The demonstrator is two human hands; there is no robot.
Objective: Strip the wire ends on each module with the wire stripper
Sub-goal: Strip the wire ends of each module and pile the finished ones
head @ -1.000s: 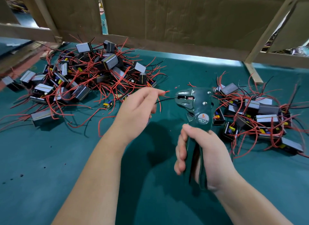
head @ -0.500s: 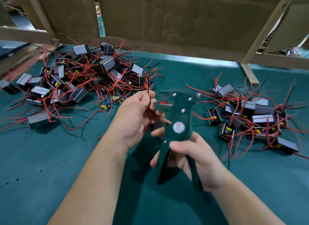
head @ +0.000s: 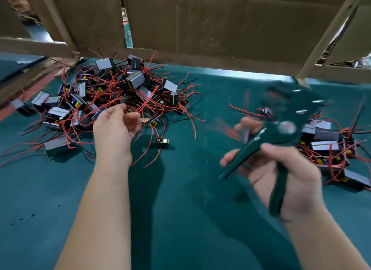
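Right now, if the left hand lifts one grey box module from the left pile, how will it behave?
Probably light: each grey box module is small beside the left hand. Its thin red wires curl, so likely floppy. They interlace through the pile, so neighbours may drag along.

Left module heap (head: 112, 95), right module heap (head: 327, 147), on table (head: 40, 189)

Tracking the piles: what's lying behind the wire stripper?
A pile of red-wired modules on the green mat. The wire stripper, gripped by the right hand, covers the pile's left edge.
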